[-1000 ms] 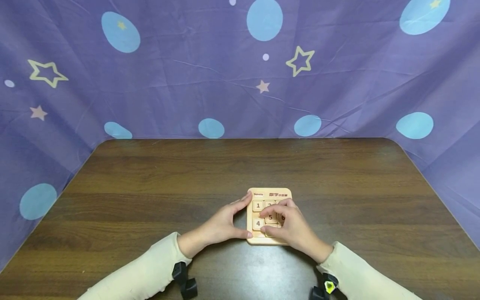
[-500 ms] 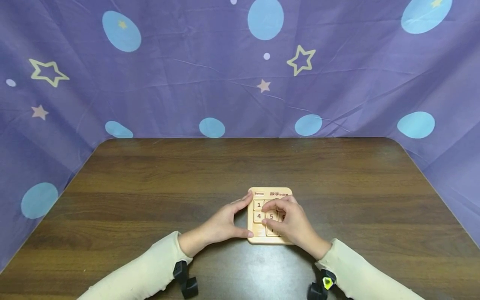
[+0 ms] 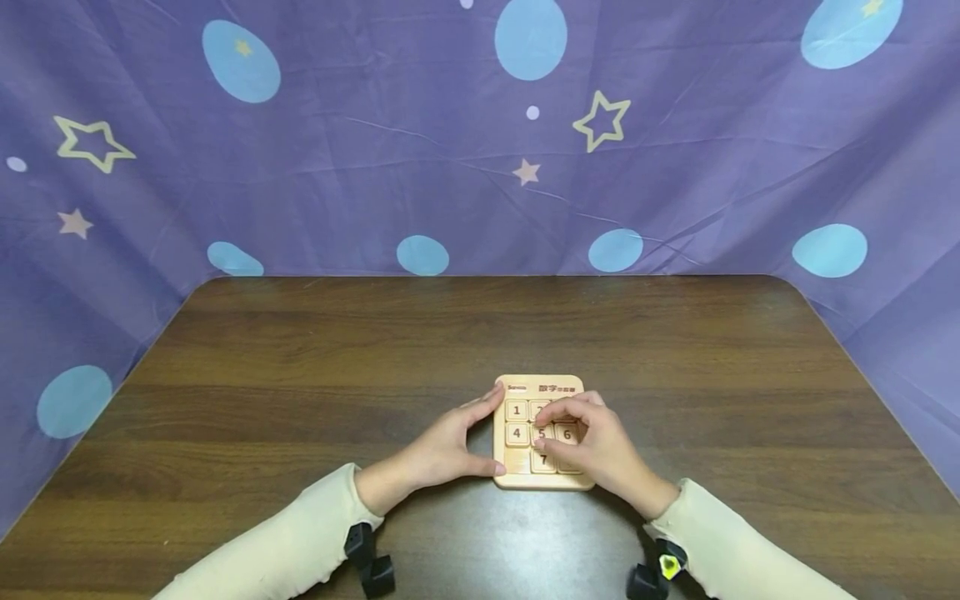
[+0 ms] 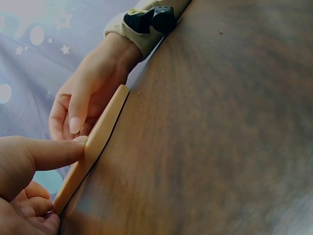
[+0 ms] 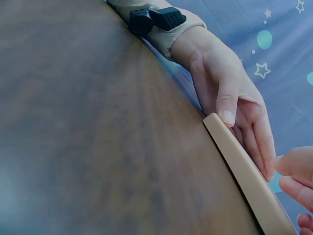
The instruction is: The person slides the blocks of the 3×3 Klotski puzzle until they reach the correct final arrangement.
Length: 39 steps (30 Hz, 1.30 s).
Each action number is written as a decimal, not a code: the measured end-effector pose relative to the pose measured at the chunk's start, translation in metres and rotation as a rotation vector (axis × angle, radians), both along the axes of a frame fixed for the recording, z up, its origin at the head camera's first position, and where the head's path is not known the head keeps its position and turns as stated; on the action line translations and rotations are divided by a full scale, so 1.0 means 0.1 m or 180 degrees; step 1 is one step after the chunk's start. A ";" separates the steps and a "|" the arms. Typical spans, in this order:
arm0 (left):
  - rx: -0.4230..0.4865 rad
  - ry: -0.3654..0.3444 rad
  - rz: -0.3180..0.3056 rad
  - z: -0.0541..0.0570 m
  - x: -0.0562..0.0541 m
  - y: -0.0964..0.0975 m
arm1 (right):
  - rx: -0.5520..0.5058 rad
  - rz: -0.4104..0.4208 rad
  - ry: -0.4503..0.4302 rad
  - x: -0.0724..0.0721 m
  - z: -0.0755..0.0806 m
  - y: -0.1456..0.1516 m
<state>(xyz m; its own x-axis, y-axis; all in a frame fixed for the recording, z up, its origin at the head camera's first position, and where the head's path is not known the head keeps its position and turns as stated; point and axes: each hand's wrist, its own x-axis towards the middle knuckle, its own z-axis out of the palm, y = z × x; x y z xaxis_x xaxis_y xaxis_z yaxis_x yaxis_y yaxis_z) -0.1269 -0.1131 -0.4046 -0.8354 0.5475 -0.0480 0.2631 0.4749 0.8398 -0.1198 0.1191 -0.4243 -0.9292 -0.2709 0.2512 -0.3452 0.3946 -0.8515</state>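
Observation:
A pale wooden number sliding puzzle (image 3: 517, 461) lies flat on the table. Tiles 1, 4, 6 and 7 read clearly; 2 and 5 are partly covered, and the right hand hides others. At the lower left of its grid, bare wood shows beside tile 7. My left hand (image 3: 442, 446) grips the left side of the board, thumb at the near corner and a finger near the far one. Over the right half is my right hand (image 3: 600, 442), thumb and index finger bent and apart around tile 5 (image 3: 542, 434). In the right wrist view its fingertips seem raised above the board.
The brown wooden table (image 3: 337, 350) extends around the puzzle on all sides. A purple curtain (image 3: 450, 150) with stars and dots hangs behind its far edge. Black wrist cameras (image 3: 369, 560) sit on both sleeves.
Tile 4 has slid away from me, from between two rows into line with 5 and 6. My right hand has then shifted slightly right. My left hand stays at the board.

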 end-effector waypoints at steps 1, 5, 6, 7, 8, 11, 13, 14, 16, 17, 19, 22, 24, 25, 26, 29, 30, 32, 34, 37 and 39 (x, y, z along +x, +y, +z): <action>-0.0003 0.0002 0.0001 0.00 0.00 0.00 | 0.0010 0.0002 -0.0004 0.01 0.00 0.02; 0.0017 -0.0013 0.0015 0.01 0.00 0.00 | 0.0107 -0.0002 0.0021 0.09 -0.02 0.11; 0.0022 -0.0015 0.0020 0.01 0.01 0.00 | 0.0150 0.0006 0.0054 0.10 -0.03 0.13; 0.0027 -0.0014 0.0025 0.01 0.01 0.00 | 0.0190 0.0018 0.0083 0.12 -0.03 0.14; 0.0031 -0.0016 0.0029 0.01 0.01 0.00 | 0.0229 0.0026 0.0109 0.14 -0.04 0.16; 0.0033 -0.0020 0.0036 0.01 0.00 0.00 | 0.0333 0.0058 0.0219 0.18 -0.05 0.20; 0.0033 -0.0030 0.0037 0.01 0.00 0.00 | 0.0370 0.0058 0.0273 0.20 -0.05 0.21; 0.0034 -0.0033 0.0038 0.00 0.00 0.00 | 0.0389 0.0055 0.0292 0.21 -0.04 0.21; 0.0043 -0.0039 0.0036 0.00 0.00 0.00 | 0.0418 0.0045 0.0323 0.22 -0.04 0.21; 0.0044 -0.0041 0.0037 0.00 0.00 0.00 | 0.0424 0.0036 0.0321 0.22 -0.04 0.20; 0.0045 -0.0041 0.0039 0.00 0.00 0.00 | 0.0460 0.0024 0.0335 0.23 -0.03 0.19; 0.0043 -0.0037 0.0044 -0.01 0.00 0.01 | 0.0490 0.0000 0.0345 0.24 -0.02 0.16; 0.0040 -0.0029 0.0042 -0.01 0.00 0.01 | 0.0498 -0.0025 0.0350 0.25 -0.01 0.15; 0.0042 -0.0026 0.0039 -0.01 0.00 0.01 | 0.0490 -0.0035 0.0357 0.25 -0.01 0.13; 0.0044 -0.0025 0.0038 -0.01 0.00 0.01 | 0.0479 -0.0043 0.0357 0.25 -0.02 0.12; 0.0048 -0.0020 0.0031 -0.01 0.00 0.01 | 0.0443 -0.0075 0.0376 0.25 -0.04 0.08; 0.0052 -0.0023 0.0029 0.00 0.01 0.01 | 0.0426 -0.0090 0.0391 0.25 -0.05 0.07; 0.0051 -0.0025 0.0026 0.00 0.01 0.01 | 0.0399 -0.0138 0.0378 0.25 -0.06 0.04; 0.0050 -0.0027 0.0023 0.00 0.01 0.01 | 0.0375 -0.0197 0.0372 0.26 -0.06 0.01; 0.0059 -0.0024 0.0019 0.00 0.01 0.01 | 0.0341 -0.0267 0.0332 0.27 -0.06 -0.03; 0.0065 -0.0020 0.0014 0.00 0.01 0.00 | 0.0321 -0.0281 0.0309 0.28 -0.06 -0.05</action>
